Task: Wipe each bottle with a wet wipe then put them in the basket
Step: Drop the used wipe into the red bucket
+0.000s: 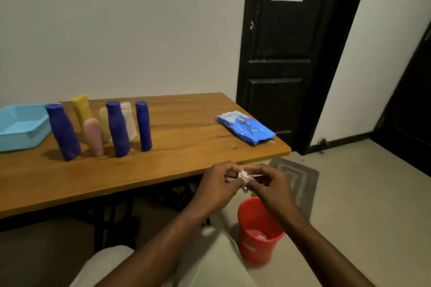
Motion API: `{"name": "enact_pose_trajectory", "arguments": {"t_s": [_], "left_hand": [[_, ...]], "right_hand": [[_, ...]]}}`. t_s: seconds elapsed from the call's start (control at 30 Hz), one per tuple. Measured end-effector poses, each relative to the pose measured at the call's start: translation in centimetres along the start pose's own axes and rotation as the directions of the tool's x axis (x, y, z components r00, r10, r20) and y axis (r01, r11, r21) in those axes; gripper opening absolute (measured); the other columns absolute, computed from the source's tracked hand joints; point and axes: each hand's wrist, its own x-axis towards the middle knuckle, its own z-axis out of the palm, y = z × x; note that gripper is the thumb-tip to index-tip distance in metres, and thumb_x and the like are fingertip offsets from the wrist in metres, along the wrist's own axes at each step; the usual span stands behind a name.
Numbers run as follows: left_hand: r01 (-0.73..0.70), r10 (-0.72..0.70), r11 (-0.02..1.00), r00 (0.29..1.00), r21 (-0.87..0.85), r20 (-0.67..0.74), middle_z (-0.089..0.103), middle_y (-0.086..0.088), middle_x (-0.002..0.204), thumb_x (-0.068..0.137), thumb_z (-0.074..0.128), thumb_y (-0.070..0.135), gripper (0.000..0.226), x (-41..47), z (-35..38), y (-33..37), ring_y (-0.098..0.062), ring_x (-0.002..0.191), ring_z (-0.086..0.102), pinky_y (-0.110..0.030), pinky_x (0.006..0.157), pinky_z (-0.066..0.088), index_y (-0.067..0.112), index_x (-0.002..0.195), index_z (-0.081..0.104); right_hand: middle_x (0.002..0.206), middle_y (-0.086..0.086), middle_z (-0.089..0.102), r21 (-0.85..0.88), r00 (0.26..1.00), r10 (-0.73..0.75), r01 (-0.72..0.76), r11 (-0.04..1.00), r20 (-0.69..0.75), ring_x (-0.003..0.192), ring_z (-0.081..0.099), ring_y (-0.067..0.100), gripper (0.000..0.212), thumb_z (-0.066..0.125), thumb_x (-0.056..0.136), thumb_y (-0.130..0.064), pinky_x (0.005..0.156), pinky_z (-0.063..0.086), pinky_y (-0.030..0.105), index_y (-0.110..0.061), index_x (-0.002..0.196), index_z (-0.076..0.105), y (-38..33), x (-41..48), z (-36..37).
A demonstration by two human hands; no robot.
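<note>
Pinching crumpled wipe [243, 174] w/ left hand [219, 183], right hand [268, 184], 7 bottles [117, 128] on table [186, 123]

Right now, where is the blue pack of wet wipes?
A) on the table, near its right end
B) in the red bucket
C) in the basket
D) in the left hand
A: the wipes pack lies on the table near its right end, far from the basket.

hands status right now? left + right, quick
Left hand: fingers curled, pinching the crumpled wipe.
Right hand: pinching the same wipe from the other side, above the red bin.
</note>
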Motion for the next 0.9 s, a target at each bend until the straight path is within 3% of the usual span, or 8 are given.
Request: {"name": "enact_pose_trajectory", "arguments": {"t_s": [0.13,0.23,0.43,0.57,0.63,0.7,0.77,0.9], "left_hand": [[0.028,-0.030,0.999,0.996,0.019,0.081,0.076,0.006,0.095,0.088,0.074,0.023,0.015,1.6,4.3,-3.0,-0.006,0.087,0.073,-0.035,0.084,0.060,0.023,0.103,0.073],[0.062,-0.068,0.997,0.986,0.041,0.155,0.076,0.008,0.097,0.088,0.071,0.018,0.018,3.5,7.0,-5.3,-0.006,0.089,0.072,-0.035,0.085,0.060,0.026,0.103,0.074],[0.197,-0.207,0.978,0.940,0.065,0.272,0.073,0.005,0.107,0.089,0.069,0.012,0.025,7.1,11.7,-10.5,-0.005,0.099,0.069,-0.026,0.086,0.056,0.020,0.112,0.071],[0.294,-0.329,0.944,0.882,0.150,0.337,0.070,0.004,0.118,0.084,0.070,0.014,0.040,10.3,14.5,-14.3,-0.012,0.111,0.065,-0.036,0.096,0.055,0.021,0.122,0.066],[0.315,-0.374,0.925,0.856,0.215,0.356,0.066,0.000,0.127,0.085,0.069,0.016,0.045,11.6,15.6,-16.0,-0.018,0.118,0.062,-0.040,0.100,0.052,0.022,0.129,0.062],[0.328,-0.428,0.895,0.824,0.302,0.372,0.061,-0.002,0.136,0.090,0.065,0.020,0.050,12.7,16.5,-17.4,-0.022,0.124,0.058,-0.039,0.103,0.049,0.025,0.138,0.055],[0.336,-0.459,0.877,0.798,0.342,0.391,0.057,-0.002,0.141,0.092,0.063,0.023,0.053,13.6,17.2,-18.7,-0.022,0.127,0.055,-0.038,0.105,0.047,0.028,0.143,0.049],[0.407,-0.507,0.858,0.772,0.315,0.383,0.057,0.000,0.140,0.087,0.069,0.023,0.060,14.6,17.4,-20.3,-0.021,0.125,0.056,-0.030,0.099,0.049,0.029,0.144,0.049]], "right_hand": [[0.087,-0.002,0.078,-0.072,0.996,0.093,-0.094,0.993,-0.013,0.079,0.075,0.014,0.018,0.080,0.083,-0.002,0.073,0.061,0.031,-0.017,0.093,0.079,3.7,0.0,-3.0],[0.084,-0.001,0.078,-0.118,0.980,0.199,-0.200,0.973,-0.022,0.080,0.075,0.016,0.019,0.079,0.081,0.000,0.075,0.062,0.034,-0.017,0.090,0.079,7.5,0.5,-4.3],[0.076,-0.004,0.077,-0.110,0.941,0.324,-0.333,0.936,-0.095,0.071,0.072,0.006,0.027,0.076,0.080,0.007,0.070,0.057,0.024,-0.020,0.078,0.077,15.5,1.7,-4.8],[0.076,-0.006,0.076,-0.166,0.916,0.380,-0.398,0.902,-0.128,0.074,0.072,0.006,0.032,0.073,0.080,0.005,0.076,0.059,0.034,-0.026,0.074,0.076,21.5,3.7,-4.4],[0.076,-0.010,0.075,-0.209,0.902,0.406,-0.430,0.878,-0.147,0.074,0.070,0.000,0.035,0.072,0.079,0.005,0.076,0.056,0.033,-0.030,0.073,0.074,24.4,4.5,-4.1],[0.078,-0.015,0.073,-0.260,0.888,0.430,-0.459,0.850,-0.161,0.073,0.067,-0.004,0.029,0.071,0.080,0.003,0.079,0.054,0.029,-0.026,0.078,0.075,27.0,5.4,-3.7],[0.086,-0.011,0.074,-0.289,0.867,0.467,-0.498,0.818,-0.170,0.083,0.068,0.004,0.021,0.069,0.083,0.000,0.086,0.054,0.031,-0.018,0.090,0.079,29.1,6.1,-3.4],[0.105,-0.003,0.077,-0.348,0.841,0.515,-0.539,0.767,-0.167,0.100,0.068,0.015,0.026,0.067,0.085,-0.003,0.092,0.052,0.031,-0.016,0.103,0.080,31.3,6.6,-3.3]]}}
